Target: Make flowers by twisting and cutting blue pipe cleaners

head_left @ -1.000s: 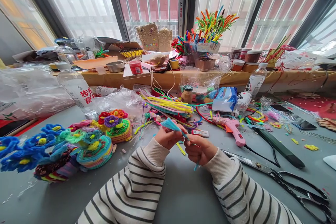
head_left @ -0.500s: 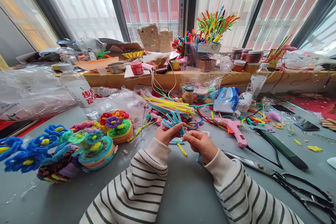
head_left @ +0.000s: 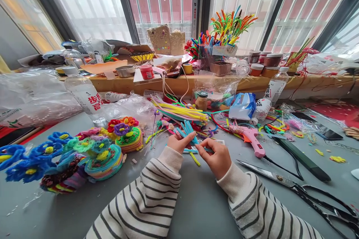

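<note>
I see the left hand (head_left: 179,142) near the middle of the scene, thumb pressed against fingers, gripping a fanned bunch of light-blue fuzzy stems (head_left: 186,130) whose loose ends point to the far side. The right hand (head_left: 217,157) sits just to its right, thumb and forefinger pinched narrow on blue at the bunch's lower end; at this size I can't say whether that is one stem or several. The bunch is up in both hands, above the grey table (head_left: 198,209).

Just under and between the hands I make out a short yellow piece (head_left: 195,159) lying on the table. On the far side, beyond the left hand, lies a loose pile of coloured stems (head_left: 182,111), with a small lidded jar (head_left: 201,101) beside it.

To the right I have a pink glue gun (head_left: 254,141), a long dark-green bar (head_left: 305,161) and, on the near side, black-handled scissors (head_left: 288,182) with the tip pointing left. To the left stand blue fuzzy flowers (head_left: 49,150) and a round teal pot (head_left: 103,166).
</note>
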Action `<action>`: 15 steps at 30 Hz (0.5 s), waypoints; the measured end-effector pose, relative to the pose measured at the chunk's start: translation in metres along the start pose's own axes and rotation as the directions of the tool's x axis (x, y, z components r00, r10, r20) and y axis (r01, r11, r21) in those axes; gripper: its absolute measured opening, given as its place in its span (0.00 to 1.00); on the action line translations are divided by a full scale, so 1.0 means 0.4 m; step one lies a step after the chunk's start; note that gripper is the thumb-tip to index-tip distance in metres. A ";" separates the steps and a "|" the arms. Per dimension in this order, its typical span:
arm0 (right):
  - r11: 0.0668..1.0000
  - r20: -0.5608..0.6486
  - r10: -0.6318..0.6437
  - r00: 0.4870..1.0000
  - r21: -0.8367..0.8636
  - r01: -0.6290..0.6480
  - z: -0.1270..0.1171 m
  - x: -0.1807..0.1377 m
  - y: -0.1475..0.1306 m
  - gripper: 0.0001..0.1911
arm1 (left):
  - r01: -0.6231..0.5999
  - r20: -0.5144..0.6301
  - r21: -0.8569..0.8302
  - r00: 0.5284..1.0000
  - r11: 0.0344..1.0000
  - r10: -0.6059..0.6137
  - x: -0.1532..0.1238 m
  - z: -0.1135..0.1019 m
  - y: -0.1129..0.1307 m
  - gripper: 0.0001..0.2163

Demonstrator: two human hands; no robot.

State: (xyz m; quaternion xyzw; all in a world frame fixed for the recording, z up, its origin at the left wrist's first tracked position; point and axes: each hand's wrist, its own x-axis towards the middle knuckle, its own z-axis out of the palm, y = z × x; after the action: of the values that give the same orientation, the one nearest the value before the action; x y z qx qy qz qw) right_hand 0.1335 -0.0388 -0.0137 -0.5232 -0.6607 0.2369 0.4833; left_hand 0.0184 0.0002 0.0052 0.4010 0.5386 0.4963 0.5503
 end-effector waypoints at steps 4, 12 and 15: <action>0.999 0.052 -0.041 0.998 0.013 0.041 -0.003 0.005 0.008 0.10 | -0.013 0.008 0.014 1.000 1.000 0.012 0.001 -0.002 0.001 0.10; 0.985 0.144 -0.078 0.986 0.162 0.054 -0.010 0.015 0.017 0.12 | -0.035 0.022 -0.101 0.999 0.994 0.038 -0.001 0.003 0.005 0.12; 0.988 0.157 -0.107 0.982 0.130 0.087 -0.004 0.015 0.022 0.09 | -0.064 0.038 -0.112 0.997 0.992 0.069 0.004 0.002 -0.001 0.12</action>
State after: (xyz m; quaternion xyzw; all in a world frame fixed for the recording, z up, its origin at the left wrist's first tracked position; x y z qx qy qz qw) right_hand 0.1391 -0.0305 -0.0179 -0.4386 -0.7071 0.2952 0.4696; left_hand 0.0189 0.0019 0.0046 0.3979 0.4850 0.5349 0.5660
